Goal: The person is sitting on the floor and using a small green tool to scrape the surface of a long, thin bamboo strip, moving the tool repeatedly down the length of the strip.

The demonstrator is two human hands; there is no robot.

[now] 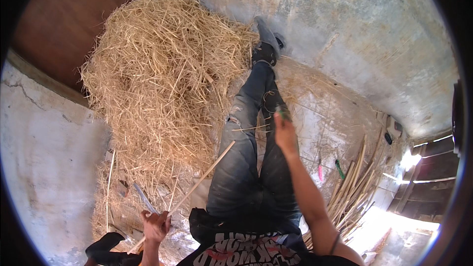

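Note:
My left hand [155,225] is closed round a long, thin, pale stick [202,180], which looks like split bamboo. The stick slants up to the right, its far end over my thigh. Above my right shin, my right hand [286,135] is closed on a small green object [280,112], mostly hidden and blurred, so its kind does not show. Thin curled shavings [268,97] lie on my lower legs around that hand. My outstretched legs [236,162] wear torn dark jeans. Close to my left hand lies a narrow grey blade [143,197].
A big straw heap [162,69] fills the left, against a brown door [69,24]. At the right lies a bundle of sticks [352,187], with a green item [340,169] and a pink item [320,171] beside it. A stained wall [354,29] rises beyond my feet.

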